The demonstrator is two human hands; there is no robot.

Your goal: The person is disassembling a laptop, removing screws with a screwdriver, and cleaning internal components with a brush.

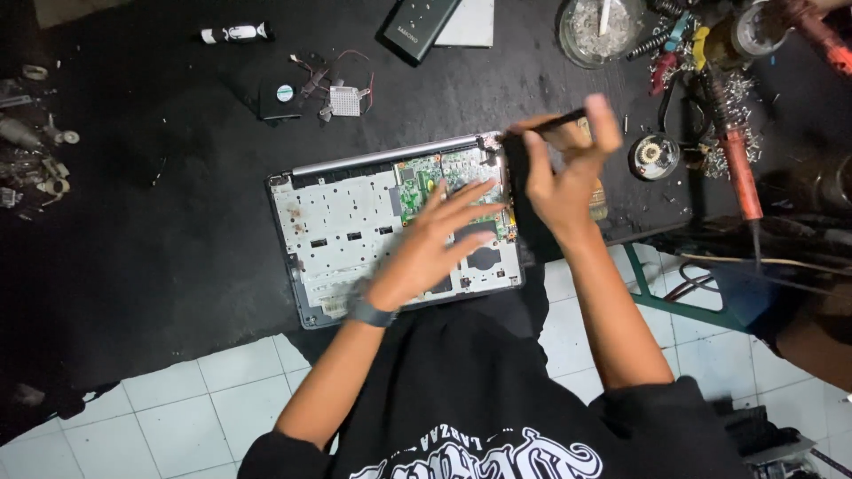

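An opened silver laptop base point(337, 226) lies on a black work mat, its green circuit board point(426, 173) bare near the back right. My left hand point(435, 239) rests flat on the board area with fingers spread, holding nothing; a dark watch sits on that wrist. My right hand point(564, 173) is at the laptop's right edge, gripping a flat black panel point(515, 173) that stands tilted up on its edge.
A small black fan point(282, 96) and a heatsink with wires point(344, 100) lie behind the laptop. A dark flat device point(419, 27) and a glass bowl point(599, 31) sit at the back. Soldering tools point(737, 164) clutter the right. White floor tiles point(204, 390) show below the mat.
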